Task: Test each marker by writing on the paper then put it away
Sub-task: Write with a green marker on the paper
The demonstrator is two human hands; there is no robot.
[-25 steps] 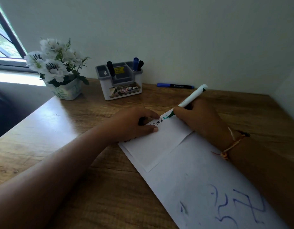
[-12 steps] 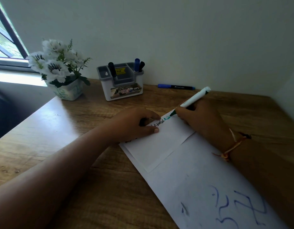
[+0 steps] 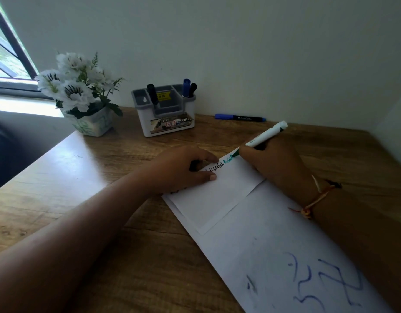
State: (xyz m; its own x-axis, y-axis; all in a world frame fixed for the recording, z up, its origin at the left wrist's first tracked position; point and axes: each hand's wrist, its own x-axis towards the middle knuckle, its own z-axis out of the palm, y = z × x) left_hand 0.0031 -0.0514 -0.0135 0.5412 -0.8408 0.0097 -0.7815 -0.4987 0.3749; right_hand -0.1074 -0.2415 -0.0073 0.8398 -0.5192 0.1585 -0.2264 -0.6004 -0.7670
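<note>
Black handwriting on the small white paper sheet (image 3: 220,195) reads roughly "Ksaibul", teal letters beside it; the blue-and-black pen (image 3: 240,118) nr the pale wall (image 3: 240,53) says Faber-Castell, & the grey-and-white plastic organiser (image 3: 168,125) has an "OPE" label w/ a "42" sticker. Brown wood-grain tabletop (image 3: 100,181) in a corner, window (image 3: 5,53) far left, potted white flowers (image 3: 80,93) by the organiser. At the sheet's far edge the right hand (image 3: 274,163) has its grip clenched round the white-barrelled green marker (image 3: 265,136), tip touching paper; the left hand (image 3: 181,168), grip released, presses the sheet flat w/ thumb & forefinger.
</note>
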